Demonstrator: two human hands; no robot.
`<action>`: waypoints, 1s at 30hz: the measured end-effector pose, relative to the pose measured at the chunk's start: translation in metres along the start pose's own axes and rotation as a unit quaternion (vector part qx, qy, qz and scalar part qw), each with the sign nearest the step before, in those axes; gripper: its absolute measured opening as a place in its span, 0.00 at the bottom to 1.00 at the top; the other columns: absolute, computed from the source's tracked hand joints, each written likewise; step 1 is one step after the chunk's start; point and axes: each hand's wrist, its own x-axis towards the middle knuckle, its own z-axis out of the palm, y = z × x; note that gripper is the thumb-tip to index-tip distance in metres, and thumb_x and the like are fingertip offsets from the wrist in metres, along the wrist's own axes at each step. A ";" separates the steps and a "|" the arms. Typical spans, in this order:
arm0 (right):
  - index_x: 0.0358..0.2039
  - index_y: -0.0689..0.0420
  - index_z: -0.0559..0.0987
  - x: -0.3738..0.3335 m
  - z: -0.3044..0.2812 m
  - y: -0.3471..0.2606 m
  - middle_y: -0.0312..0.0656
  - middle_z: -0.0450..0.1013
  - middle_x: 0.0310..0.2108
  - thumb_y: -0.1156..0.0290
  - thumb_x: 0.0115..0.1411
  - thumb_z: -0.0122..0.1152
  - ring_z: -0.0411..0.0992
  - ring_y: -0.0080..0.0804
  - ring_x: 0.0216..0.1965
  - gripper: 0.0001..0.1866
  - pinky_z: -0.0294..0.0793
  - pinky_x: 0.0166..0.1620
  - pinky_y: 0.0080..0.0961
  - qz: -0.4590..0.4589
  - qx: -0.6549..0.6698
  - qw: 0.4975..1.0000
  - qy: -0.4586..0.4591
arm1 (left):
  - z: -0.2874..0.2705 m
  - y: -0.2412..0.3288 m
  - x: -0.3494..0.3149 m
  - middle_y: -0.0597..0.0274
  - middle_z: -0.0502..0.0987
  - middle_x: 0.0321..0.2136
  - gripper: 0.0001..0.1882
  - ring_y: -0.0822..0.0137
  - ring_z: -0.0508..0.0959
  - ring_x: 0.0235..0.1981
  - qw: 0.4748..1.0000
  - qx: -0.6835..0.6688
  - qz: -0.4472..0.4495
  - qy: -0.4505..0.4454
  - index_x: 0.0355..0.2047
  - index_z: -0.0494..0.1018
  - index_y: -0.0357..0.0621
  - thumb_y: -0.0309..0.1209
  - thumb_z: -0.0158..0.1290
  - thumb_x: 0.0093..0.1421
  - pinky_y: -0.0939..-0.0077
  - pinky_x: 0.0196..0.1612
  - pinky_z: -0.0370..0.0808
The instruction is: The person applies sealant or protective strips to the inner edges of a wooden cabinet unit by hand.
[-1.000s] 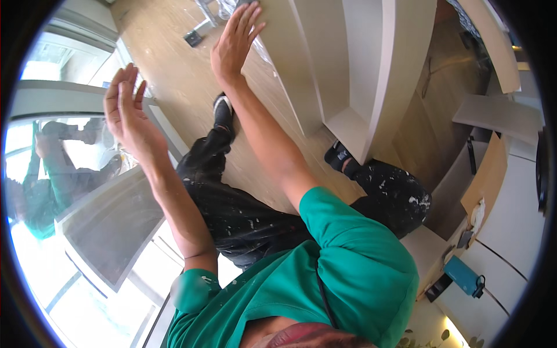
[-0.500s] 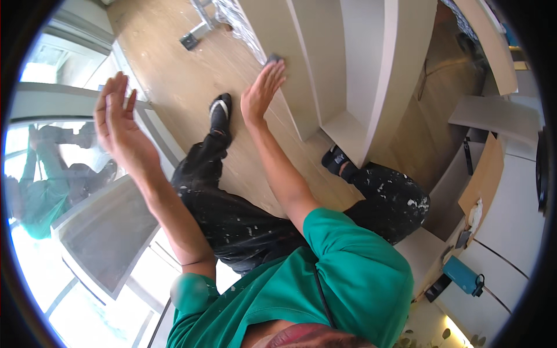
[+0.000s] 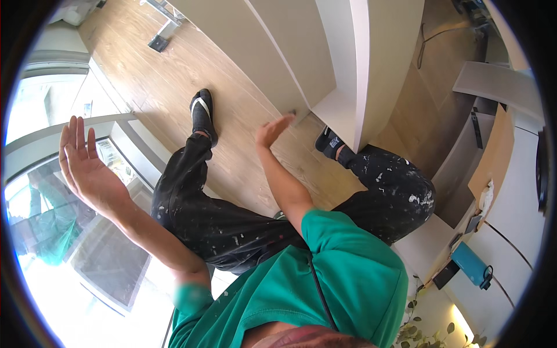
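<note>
My right hand [image 3: 274, 131] reaches to the lower corner of a beige cabinet panel [image 3: 243, 52]. Its fingers lie stretched and together, and a small dark object [image 3: 293, 112] shows at their tips against the panel; most of it is hidden, and its kind cannot be made out. On the left my left hand [image 3: 91, 171] is raised, palm up and fingers apart, holding nothing. It is in front of a glass door [image 3: 46, 203].
The cabinet's white inner shelf [image 3: 339, 107] stands beside my right foot. Wood flooring [image 3: 232, 151] runs under my legs. At right are an open drawer [image 3: 458, 168], brown cardboard [image 3: 493, 145] and a blue bottle [image 3: 471, 265]. A metal stand foot [image 3: 159, 42] is at the top.
My right hand has slid down the panel to its lower corner, and the dark object moved with it. My left hand has swung out to the left. The view has shifted slightly.
</note>
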 end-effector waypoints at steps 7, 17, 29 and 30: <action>0.72 0.72 0.36 0.003 0.006 -0.018 0.66 0.33 0.75 0.87 0.56 0.45 0.32 0.58 0.77 0.46 0.34 0.76 0.49 0.084 0.037 0.996 0.016 | 0.008 0.007 -0.002 0.36 0.74 0.57 0.24 0.47 0.72 0.62 0.999 0.028 0.008 0.012 0.60 0.67 0.26 0.35 0.37 0.74 0.54 0.64 0.69; 0.72 0.74 0.37 -0.001 0.005 0.050 0.66 0.34 0.74 0.85 0.55 0.48 0.33 0.57 0.77 0.47 0.33 0.77 0.46 0.060 -0.012 0.997 -0.052 | 0.006 0.007 -0.002 0.35 0.73 0.57 0.25 0.45 0.72 0.62 0.999 0.034 0.003 0.016 0.59 0.68 0.25 0.34 0.37 0.73 0.53 0.64 0.69; 0.72 0.73 0.38 -0.010 0.002 0.044 0.66 0.34 0.74 0.84 0.58 0.46 0.32 0.56 0.77 0.44 0.34 0.77 0.42 0.031 0.058 0.993 -0.101 | -0.005 0.006 0.000 0.35 0.74 0.57 0.25 0.45 0.73 0.62 0.999 0.046 0.016 0.017 0.60 0.68 0.27 0.34 0.36 0.73 0.53 0.65 0.70; 0.72 0.72 0.38 -0.004 0.003 0.042 0.66 0.34 0.74 0.84 0.59 0.45 0.32 0.57 0.76 0.43 0.33 0.77 0.43 0.111 0.043 0.988 -0.094 | -0.005 0.007 -0.003 0.35 0.74 0.56 0.24 0.45 0.73 0.62 0.999 0.046 0.008 0.020 0.60 0.68 0.27 0.34 0.36 0.73 0.53 0.65 0.70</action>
